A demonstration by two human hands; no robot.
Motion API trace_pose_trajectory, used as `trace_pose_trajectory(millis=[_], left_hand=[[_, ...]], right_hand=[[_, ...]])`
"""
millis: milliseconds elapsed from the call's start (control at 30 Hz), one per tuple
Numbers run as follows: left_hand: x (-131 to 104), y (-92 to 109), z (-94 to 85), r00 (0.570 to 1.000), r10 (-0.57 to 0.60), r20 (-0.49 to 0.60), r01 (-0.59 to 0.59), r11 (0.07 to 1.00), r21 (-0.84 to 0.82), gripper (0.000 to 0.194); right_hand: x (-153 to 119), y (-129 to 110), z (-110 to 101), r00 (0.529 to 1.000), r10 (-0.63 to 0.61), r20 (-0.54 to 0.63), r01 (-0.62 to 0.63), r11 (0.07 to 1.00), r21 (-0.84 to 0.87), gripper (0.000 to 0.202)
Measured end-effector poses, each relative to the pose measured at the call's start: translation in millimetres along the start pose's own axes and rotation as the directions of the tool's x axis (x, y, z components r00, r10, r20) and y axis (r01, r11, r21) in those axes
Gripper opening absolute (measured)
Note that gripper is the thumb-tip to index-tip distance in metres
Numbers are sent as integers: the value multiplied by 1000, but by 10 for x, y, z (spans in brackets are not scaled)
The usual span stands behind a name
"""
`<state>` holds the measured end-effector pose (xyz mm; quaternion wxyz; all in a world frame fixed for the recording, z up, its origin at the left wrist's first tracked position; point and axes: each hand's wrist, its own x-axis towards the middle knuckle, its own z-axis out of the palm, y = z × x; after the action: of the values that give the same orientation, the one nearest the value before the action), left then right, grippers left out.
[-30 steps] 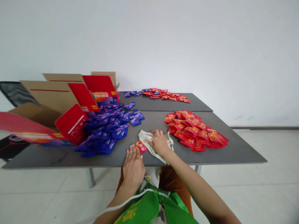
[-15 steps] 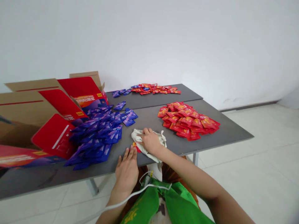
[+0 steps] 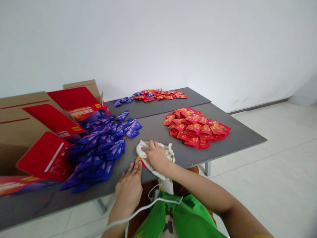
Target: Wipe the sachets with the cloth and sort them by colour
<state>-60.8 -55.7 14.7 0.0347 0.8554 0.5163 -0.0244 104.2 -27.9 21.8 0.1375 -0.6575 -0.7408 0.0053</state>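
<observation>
A crumpled white cloth [image 3: 142, 146] lies at the table's front edge, with one end hanging over it. My right hand [image 3: 156, 156] is on top of it, its fingers bent and closed into the folds. Flat on the tabletop, my left hand [image 3: 130, 185] has its fingers stretched out, the tips at a small red packet [image 3: 141, 162]. Most of that packet is hidden by the cloth and my fingers. Left of my hands is a heap of blue packets [image 3: 99, 148]; to the right rises a heap of red packets [image 3: 195, 127].
Open cardboard boxes [image 3: 22, 138] with raised flaps stand on the left of the dark grey table [image 3: 153, 124]. Mixed red and blue packets [image 3: 158, 95] lie at the back, near the white wall [image 3: 158, 43]. A white cable [image 3: 138, 210] crosses my left forearm.
The view has shifted slightly, so the boxes and heaps sit further left. My right hand stays on the cloth; my left hand still lies flat beside it.
</observation>
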Motion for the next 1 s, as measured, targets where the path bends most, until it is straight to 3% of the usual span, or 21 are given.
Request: trace_pose_trajectory(millis=[133, 233, 300, 367, 467, 533, 600, 733, 900, 1000], left_hand=[[115, 78, -84, 988, -108, -110, 98, 991, -90, 59], [305, 149, -125, 934, -283, -217, 246, 952, -183, 51], [450, 192, -115, 927, -297, -230, 260, 949, -176, 71], [578, 208, -97, 962, -216, -167, 192, 970, -151, 77], [684, 163, -111, 990, 14, -143, -41, 981, -192, 54], [690, 105, -155, 958, 139, -252, -193, 960, -205, 35], [668, 44, -191, 917, 199, -346, -270, 947, -172, 21], [612, -81, -112, 910, 231, -345, -303, 937, -174, 25], [406, -239, 212, 937, -110, -332, -11, 939, -343, 63], [243, -261, 346, 945, -110, -308, 33, 969, -246, 68]], right_hand=[[128, 244, -80, 943, 332, -5, -332, 941, -58, 34], [126, 436, -246, 912, 405, 71, -404, 914, -27, 35], [76, 521, -409, 928, 365, 81, -369, 929, 42, 37], [6, 575, -596, 948, 318, 6, -317, 942, 115, 41], [-114, 643, -865, 964, 225, -139, -187, 951, 246, 43], [-190, 694, -989, 972, 137, -189, -61, 930, 362, 41], [-248, 737, -1043, 980, 39, -194, 56, 886, 460, 39], [-269, 701, -902, 978, -157, -139, 208, 807, 552, 42], [-261, 360, -411, 928, -372, -2, 322, 804, 500, 43], [-224, 175, -150, 901, -429, 60, 376, 843, 386, 37]])
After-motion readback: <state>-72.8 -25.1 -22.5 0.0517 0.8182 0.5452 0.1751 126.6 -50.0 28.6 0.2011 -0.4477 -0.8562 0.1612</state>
